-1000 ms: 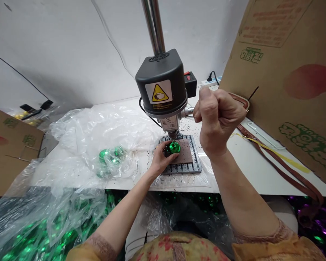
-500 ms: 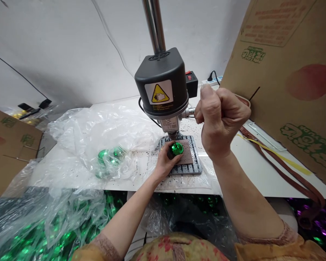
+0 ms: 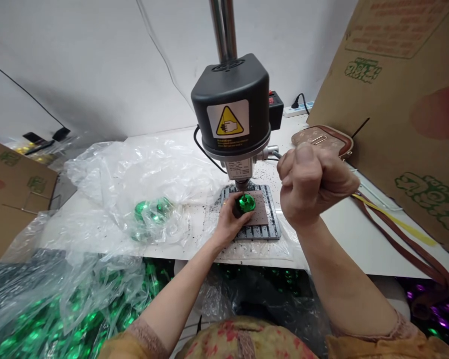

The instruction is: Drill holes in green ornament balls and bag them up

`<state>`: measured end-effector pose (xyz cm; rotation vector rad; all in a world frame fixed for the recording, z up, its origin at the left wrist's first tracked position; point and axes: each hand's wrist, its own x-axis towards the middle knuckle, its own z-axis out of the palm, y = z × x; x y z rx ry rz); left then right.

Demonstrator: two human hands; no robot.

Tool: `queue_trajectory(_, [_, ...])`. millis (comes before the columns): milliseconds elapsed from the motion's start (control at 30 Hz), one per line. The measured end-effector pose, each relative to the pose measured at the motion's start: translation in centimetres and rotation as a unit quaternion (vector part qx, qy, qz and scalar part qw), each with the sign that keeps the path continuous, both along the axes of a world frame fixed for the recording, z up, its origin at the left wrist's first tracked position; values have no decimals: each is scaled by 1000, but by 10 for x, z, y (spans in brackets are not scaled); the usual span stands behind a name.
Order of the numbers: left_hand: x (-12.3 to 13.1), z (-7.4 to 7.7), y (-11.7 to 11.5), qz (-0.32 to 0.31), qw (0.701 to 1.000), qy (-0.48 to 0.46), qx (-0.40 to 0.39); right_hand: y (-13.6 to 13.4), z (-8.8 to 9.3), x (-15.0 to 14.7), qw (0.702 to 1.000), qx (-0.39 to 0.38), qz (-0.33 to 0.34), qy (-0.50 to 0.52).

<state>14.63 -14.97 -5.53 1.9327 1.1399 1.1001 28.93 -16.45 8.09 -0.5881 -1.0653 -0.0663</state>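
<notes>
A small bench drill press (image 3: 230, 107) with a black motor housing stands in front of me. My left hand (image 3: 228, 219) is closed around the side of a shiny green ball (image 3: 247, 203), thumb in front, fingers behind. The ball rests on a brownish square pad (image 3: 261, 212) on the slotted metal base (image 3: 273, 229), directly beneath the chuck (image 3: 242, 184). Whether the bit touches the ball is hard to make out. Up at the right, my right hand (image 3: 316, 182) is a fist around the end of the press's feed lever (image 3: 275, 154); its grip is hidden by the fingers.
Crumpled clear plastic (image 3: 134, 174) covers green balls (image 3: 153, 212) on the left of the table. Dark shavings surround the base. A handbag (image 3: 322, 142) and its brown strap lie right, against a tall cardboard box (image 3: 404, 99). Bagged green balls (image 3: 71, 309) sit below the table edge.
My right hand has come down with the lever, uncovering the handbag behind it. The view has shifted slightly. My left hand keeps the ball at the same place under the chuck.
</notes>
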Motion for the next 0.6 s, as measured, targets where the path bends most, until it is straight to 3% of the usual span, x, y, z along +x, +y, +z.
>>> queue_trajectory(600, [0, 0, -1, -5, 999, -39, -17, 2, -17, 2, 998, 63, -3, -2])
